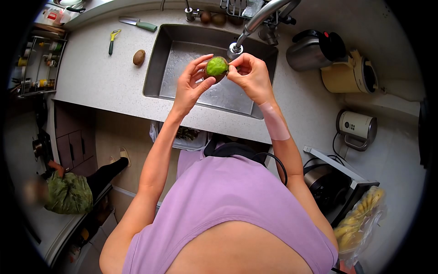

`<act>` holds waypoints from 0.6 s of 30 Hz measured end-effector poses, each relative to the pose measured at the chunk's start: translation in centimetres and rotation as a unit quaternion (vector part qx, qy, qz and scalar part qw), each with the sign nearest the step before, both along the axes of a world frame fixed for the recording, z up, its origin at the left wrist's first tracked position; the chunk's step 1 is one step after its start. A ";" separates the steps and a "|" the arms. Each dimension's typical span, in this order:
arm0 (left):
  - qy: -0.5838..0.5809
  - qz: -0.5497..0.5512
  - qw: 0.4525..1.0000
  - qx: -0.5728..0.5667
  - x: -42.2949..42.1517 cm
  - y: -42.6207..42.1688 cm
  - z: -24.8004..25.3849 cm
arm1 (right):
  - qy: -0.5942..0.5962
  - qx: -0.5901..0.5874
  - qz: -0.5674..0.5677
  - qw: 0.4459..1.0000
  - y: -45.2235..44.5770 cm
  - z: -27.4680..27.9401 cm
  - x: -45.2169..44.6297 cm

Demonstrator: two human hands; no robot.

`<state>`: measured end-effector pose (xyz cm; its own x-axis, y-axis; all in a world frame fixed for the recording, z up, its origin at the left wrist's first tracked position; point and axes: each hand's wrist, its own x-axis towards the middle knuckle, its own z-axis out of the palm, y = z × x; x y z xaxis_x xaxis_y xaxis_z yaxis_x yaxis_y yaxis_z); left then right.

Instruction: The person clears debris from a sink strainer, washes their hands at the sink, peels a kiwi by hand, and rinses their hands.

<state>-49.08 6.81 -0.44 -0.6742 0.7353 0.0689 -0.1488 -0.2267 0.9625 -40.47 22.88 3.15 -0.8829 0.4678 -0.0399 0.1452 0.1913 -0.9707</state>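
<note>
A partly peeled kiwi [216, 67] is held up over the sink [185, 50], clear of its floor, with bright green flesh bared on the upper face and brown skin [220, 78] left along the lower edge. It is cradled on its left side by the left hand [194, 81]: the fingers are bent round the far side, the thumb is set against the near side, and the gap between them is filled by the fruit. At its right edge the fingertips of the right hand [252, 75] are drawn together in a narrow pinch; a flap of skin seems to be gripped there, though it is mostly hidden.

The step in hand is judged to be peeling by fingers. For the next move, a steady hold on the left and a gentle pull by the pinch would be called for, since bared flesh may be slippery and easily bruised.

Just behind the fruit, the tap [248, 29] is seen bent over the sink. On the counter [100, 68] to the left, a whole kiwi [139, 57], a peeler [112, 42] and a knife [138, 23] are laid, untouched by either hand.
</note>
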 end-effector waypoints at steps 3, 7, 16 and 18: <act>-0.084 0.004 0.996 0.034 0.9 0.3 -1.0 | 0.051 -0.129 0.013 0.990 0.0 -0.8 -0.3; -0.157 -0.006 0.987 0.038 1.1 0.3 -0.3 | 0.066 -0.323 0.039 0.943 0.3 -1.4 0.0; -0.198 -0.016 0.977 0.079 0.2 -0.1 -0.1 | 0.095 -0.221 -0.027 0.970 0.0 -0.3 -0.4; -0.158 -0.006 0.986 0.053 0.2 -0.1 0.2 | 0.065 0.006 -0.046 0.997 0.0 0.0 -0.6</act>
<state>-48.87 6.70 -0.24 -0.6655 0.7434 -0.0662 -0.4409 -0.3200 0.8386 -41.02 22.88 3.18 -0.8334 0.5471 0.0788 0.0350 0.1944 -0.9803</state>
